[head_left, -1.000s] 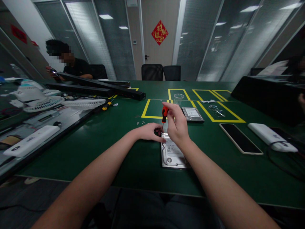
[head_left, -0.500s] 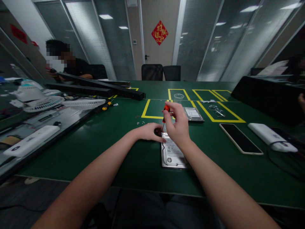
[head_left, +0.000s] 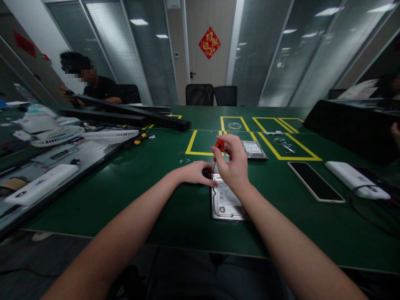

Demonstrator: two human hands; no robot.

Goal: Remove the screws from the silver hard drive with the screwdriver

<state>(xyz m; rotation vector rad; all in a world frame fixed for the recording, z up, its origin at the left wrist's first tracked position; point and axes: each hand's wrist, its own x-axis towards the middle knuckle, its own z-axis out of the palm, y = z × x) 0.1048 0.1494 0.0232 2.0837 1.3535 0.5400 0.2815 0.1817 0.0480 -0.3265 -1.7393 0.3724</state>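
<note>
A silver hard drive (head_left: 225, 204) lies flat on the green table in front of me. My right hand (head_left: 233, 164) is closed round a red-handled screwdriver (head_left: 218, 146), held upright with its tip at the drive's far left corner. My left hand (head_left: 195, 172) rests on the table beside that corner, fingers curled against the drive's edge near a small dark part. What the left fingers hold, if anything, is hidden. A few tiny screws (head_left: 183, 160) lie on the table to the left.
A second hard drive (head_left: 253, 149), a clear cup (head_left: 234, 127) and small clear parts (head_left: 283, 144) sit in yellow-taped boxes. A phone (head_left: 315, 181) and white power bank (head_left: 356, 179) lie right. Fan parts (head_left: 84, 135) and black bars (head_left: 131, 114) lie left, where another person (head_left: 93, 85) sits.
My right hand's fingers have shifted on the screwdriver handle, which now shows lower and more covered. The left hand and the drive have stayed put.
</note>
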